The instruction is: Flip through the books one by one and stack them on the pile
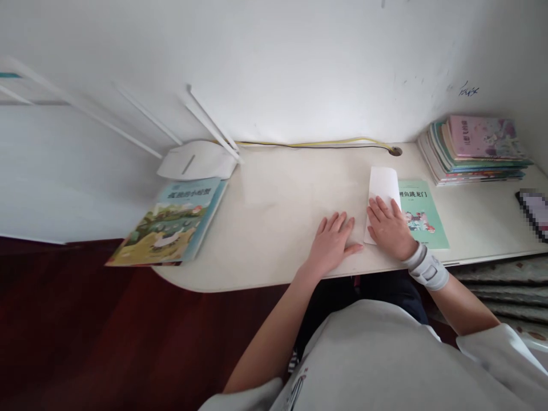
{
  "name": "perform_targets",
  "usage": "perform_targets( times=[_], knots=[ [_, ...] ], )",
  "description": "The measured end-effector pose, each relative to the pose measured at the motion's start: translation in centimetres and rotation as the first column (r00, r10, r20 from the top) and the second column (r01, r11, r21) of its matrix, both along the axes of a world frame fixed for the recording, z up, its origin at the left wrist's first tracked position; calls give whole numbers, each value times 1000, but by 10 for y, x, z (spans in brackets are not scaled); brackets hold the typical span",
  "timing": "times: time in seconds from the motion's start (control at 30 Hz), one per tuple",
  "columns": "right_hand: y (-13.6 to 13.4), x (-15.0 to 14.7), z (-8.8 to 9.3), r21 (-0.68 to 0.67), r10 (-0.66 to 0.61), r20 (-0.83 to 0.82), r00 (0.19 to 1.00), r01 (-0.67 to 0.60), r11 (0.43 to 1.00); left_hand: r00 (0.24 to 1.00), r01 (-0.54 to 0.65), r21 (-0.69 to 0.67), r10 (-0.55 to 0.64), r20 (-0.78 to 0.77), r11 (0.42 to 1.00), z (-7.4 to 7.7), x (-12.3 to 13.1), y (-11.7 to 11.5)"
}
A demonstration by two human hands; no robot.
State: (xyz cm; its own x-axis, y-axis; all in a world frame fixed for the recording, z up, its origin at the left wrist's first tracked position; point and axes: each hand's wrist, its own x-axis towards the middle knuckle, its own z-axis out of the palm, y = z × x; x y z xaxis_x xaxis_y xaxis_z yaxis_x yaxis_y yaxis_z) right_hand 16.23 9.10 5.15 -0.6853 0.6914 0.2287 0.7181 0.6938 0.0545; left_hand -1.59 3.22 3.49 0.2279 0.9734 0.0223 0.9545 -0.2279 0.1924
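Note:
A green picture book (423, 205) lies on the white desk (274, 217) in front of me. Over its left part is a white sheet or flap (382, 181); whether it is joined to the book I cannot tell. My right hand (389, 228), with a pale band at the wrist, lies flat on this white piece, fingers stretched out. To the left of it, my left hand (331, 242) rests on the bare desk with its fingers spread and holds nothing. Its thumb points toward the white piece's lower edge.
A stack of books (479, 151) stands at the back right, with a phone-like object (535, 211) nearer the right edge. More picture books (171, 222) overhang the desk's left end, beside a white device with antennas (197, 160). Cables (308, 144) run along the wall into a hole.

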Motion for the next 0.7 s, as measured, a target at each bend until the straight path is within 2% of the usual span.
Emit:
perform_targets(
  times=[0.3,0.47,0.6,0.7],
  knots=[
    [-2,-5,-1,12,25,-7,1000,-25,1000,999,-31,24,30,21,999,1,2,-1],
    [-4,-5,-7,46,-5,-50,999,8,999,999,-42,28,41,23,999,2,4,-2],
    [-10,-5,-10,-6,18,3,1000,-18,1000,997,-70,26,69,15,997,3,10,-2],
    [-7,-3,-2,-38,60,3,998,-60,997,995,-98,15,98,-3,995,4,15,-2]
  ],
)
